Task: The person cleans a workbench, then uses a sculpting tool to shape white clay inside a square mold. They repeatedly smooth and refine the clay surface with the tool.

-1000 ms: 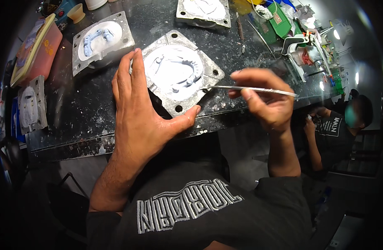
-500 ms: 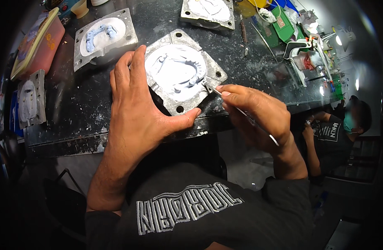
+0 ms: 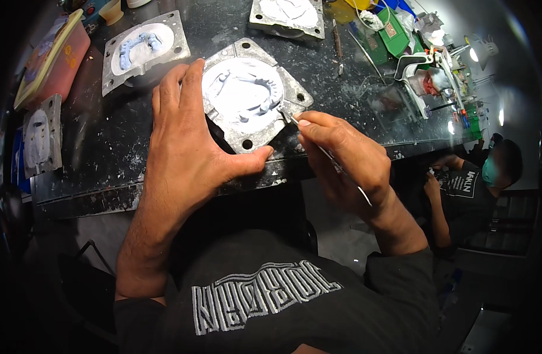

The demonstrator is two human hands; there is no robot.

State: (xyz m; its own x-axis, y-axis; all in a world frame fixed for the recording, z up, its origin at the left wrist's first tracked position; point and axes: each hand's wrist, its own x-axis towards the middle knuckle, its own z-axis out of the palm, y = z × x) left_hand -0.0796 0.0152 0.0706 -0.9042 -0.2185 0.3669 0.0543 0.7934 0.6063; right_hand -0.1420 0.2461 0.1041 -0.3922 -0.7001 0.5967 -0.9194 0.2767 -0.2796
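A square grey metal dental flask (image 3: 287,77) with corner holes sits near the table's front edge. It is filled with white plaster, in which a pale dental cast (image 3: 273,88) with a curved row of teeth is set. My left hand (image 3: 185,138) grips the flask, fingers along its left side and thumb at its near edge. Pinched in my right hand (image 3: 348,156) is a thin metal dental carver (image 3: 359,192). Its tip meets the flask's right rim beside the plaster. The tip itself is partly hidden by my fingers.
Other flasks stand around: one with a bluish cast (image 3: 111,74), one at the far edge (image 3: 287,30), one upright at left (image 3: 54,133). A pink tub (image 3: 61,62) is at left. A brown-handled tool (image 3: 338,50) and a green box (image 3: 395,35) lie right. A masked person (image 3: 460,183) sits at right.
My right hand has moved a little left and up, with the carver still in it at the flask's rim. The whole view has shifted slightly. My left hand keeps its grip on the flask.
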